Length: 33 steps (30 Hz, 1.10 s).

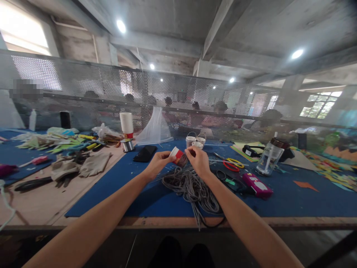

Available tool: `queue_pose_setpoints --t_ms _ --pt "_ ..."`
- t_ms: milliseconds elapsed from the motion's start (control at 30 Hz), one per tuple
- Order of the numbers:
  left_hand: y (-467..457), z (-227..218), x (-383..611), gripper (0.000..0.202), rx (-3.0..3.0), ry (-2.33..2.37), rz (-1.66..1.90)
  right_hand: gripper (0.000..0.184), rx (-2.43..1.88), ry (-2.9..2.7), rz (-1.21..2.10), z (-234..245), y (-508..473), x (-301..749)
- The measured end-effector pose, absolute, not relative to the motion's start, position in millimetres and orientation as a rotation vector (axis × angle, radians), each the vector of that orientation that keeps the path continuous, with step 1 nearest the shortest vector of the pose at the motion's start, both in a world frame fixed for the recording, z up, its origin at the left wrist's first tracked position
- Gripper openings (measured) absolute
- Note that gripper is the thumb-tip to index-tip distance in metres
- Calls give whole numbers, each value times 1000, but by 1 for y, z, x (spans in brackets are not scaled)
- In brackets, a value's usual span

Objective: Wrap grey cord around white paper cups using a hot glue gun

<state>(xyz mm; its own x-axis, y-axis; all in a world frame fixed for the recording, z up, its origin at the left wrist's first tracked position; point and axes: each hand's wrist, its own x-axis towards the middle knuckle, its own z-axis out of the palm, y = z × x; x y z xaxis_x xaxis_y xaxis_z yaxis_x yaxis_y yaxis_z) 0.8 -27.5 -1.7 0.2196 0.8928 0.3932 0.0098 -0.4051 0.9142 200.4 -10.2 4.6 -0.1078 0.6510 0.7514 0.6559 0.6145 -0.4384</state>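
My left hand (pixel 162 160) grips a red and white paper cup (pixel 176 154), tilted on its side, by its rim end. Grey cord (pixel 182 161) lies against the other end of the cup. My right hand (pixel 198 158) is closed in a pinch beside it, apparently on the grey cord; the fingertips partly hide the strand. Just below both hands a loose heap of grey cord (pixel 195 186) spreads over the blue mat (pixel 145 197), some strands hanging to the table's front edge. Behind my right hand stand several small white cups (pixel 190 140) with handles.
Red and yellow scissors (pixel 231 165), a magenta box (pixel 257 185) and a clear bottle (pixel 270 158) lie or stand to the right. Leftward are a black phone (pixel 145 153), a wire spool (pixel 128 145), stacked paper cups (pixel 126 124) and gloves (pixel 95 164). A perforated screen (pixel 167 85) runs behind; people sit beyond.
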Motion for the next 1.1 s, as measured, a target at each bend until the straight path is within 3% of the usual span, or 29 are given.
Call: queue_pose_setpoints --t_ms 1100 --pt "-36 4 3 27 1647 834 1268 20 -1100 -1820 50 3 -8 202"
